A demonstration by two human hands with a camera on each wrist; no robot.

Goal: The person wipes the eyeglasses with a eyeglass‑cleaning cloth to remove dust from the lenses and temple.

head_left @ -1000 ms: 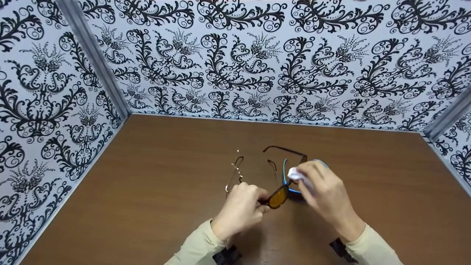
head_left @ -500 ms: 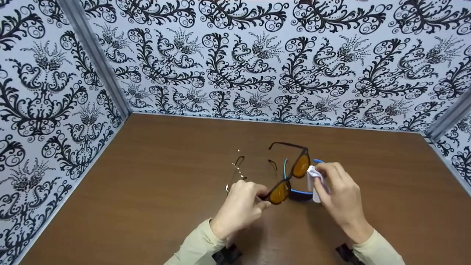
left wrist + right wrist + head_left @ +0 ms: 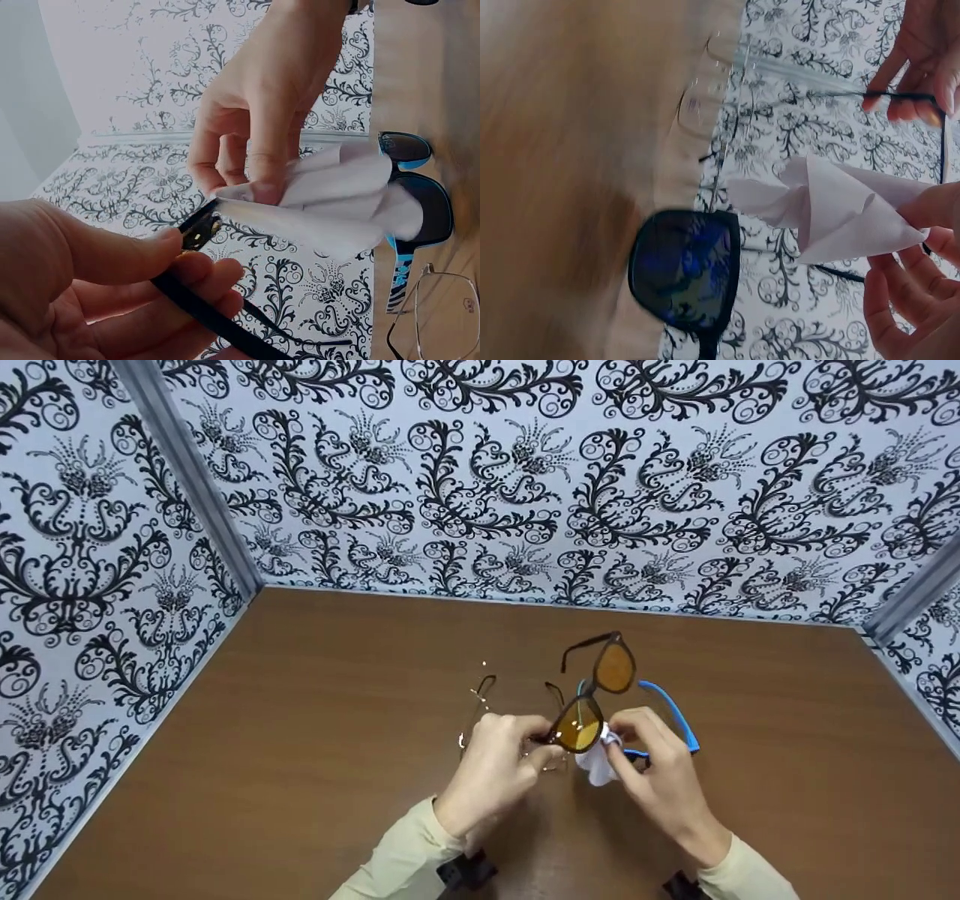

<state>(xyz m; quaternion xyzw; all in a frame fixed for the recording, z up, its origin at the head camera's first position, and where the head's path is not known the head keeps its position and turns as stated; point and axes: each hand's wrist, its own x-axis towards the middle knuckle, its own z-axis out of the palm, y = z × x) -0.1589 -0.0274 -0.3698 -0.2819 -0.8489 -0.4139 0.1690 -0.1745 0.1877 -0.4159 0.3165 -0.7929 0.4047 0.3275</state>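
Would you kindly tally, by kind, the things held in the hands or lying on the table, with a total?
Amber-lensed glasses: 1
Blue-trimmed sunglasses: 1
Wire-framed glasses: 1
White cloth: 1
Total: 4

Cloth [image 3: 598, 766] beside sunglasses [image 3: 578, 724], above table [image 3: 337, 712]

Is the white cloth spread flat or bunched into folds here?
Bunched into folds: the right hand pinches the white cloth, and the rest hangs in loose creases, as both wrist views show.
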